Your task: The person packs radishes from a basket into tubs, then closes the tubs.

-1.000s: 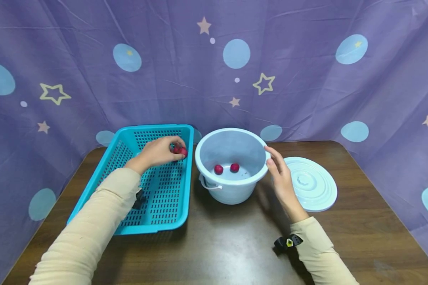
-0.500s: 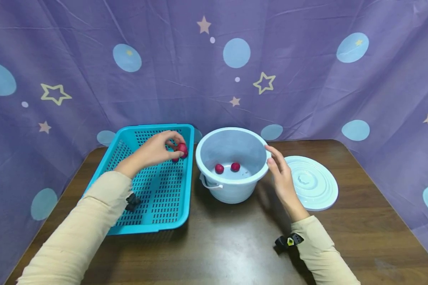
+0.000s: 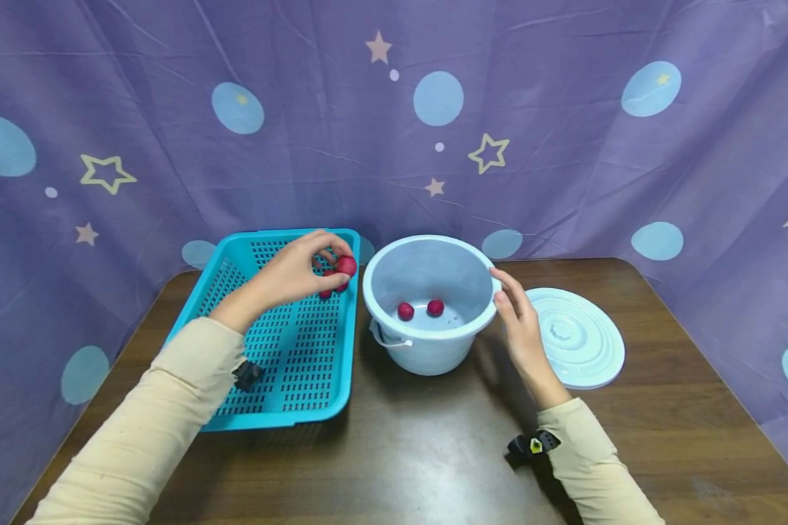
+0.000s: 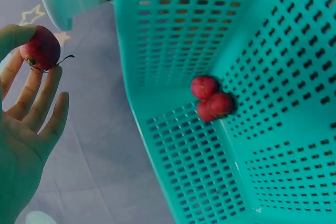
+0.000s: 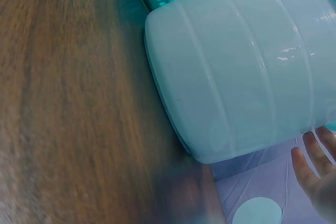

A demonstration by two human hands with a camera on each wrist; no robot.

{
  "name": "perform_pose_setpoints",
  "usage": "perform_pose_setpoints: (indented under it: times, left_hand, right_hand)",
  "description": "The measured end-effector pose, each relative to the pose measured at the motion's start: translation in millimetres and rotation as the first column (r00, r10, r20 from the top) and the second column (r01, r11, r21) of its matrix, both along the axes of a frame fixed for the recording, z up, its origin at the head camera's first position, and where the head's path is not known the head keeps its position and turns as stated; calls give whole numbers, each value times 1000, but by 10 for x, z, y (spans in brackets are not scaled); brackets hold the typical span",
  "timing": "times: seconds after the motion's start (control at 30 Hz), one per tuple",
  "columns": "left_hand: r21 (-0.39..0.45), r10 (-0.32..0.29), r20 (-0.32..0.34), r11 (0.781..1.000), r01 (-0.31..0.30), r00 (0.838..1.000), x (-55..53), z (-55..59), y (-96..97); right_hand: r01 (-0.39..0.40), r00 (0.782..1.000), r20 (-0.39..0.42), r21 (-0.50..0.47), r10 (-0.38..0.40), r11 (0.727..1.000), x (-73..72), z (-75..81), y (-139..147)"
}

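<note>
My left hand (image 3: 295,271) pinches a small round red fruit (image 3: 346,266) between thumb and fingers above the right side of a turquoise basket. In the left wrist view this fruit (image 4: 41,49) has a thin dark stem. Three more red fruits (image 4: 212,98) lie together in a corner of the basket (image 4: 315,145). With fairly straight fingers my right hand (image 3: 522,332) touches the right rim of a pale blue bucket (image 3: 430,354). Two red fruits (image 3: 435,308) lie on the bucket's bottom. In the right wrist view several fingertips (image 5: 304,163) are near the bucket's rim end.
A round pale blue lid (image 3: 574,335) lies on the brown wooden table (image 3: 433,452), right of the bucket. The bucket's handle (image 3: 390,341) hangs at its front left. Behind the table hangs a purple curtain (image 3: 341,175) with stars and dots.
My left hand has lifted a red fruit off the others in the basket and moved slightly up and right with it. My right hand stays at the bucket's rim.
</note>
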State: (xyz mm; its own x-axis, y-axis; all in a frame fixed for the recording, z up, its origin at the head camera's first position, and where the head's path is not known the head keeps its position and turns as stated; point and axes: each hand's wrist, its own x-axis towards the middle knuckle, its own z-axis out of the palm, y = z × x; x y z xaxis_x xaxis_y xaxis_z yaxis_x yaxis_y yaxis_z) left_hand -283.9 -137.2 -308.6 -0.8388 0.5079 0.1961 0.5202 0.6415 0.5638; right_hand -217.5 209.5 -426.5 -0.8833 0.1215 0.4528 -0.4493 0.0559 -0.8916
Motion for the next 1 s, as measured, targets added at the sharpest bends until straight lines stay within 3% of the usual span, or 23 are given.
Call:
perform_pose_setpoints:
  times: [0.33, 0.6, 1.0]
  left_hand:
    - [71, -67, -52, 995, 71, 996, 47, 69, 210]
    - [64, -114, -65, 991, 118, 991, 71, 89, 409]
    - [40, -188, -32, 981, 190, 982, 109, 75, 681]
  right_hand:
    - [3, 1000, -1, 0, -3, 1000, -2, 1, 12]
    - [12, 1000, 1, 6, -12, 1000, 0, 0, 11]
    - [-9, 1000, 5, -5, 9, 1000, 13, 29, -2]
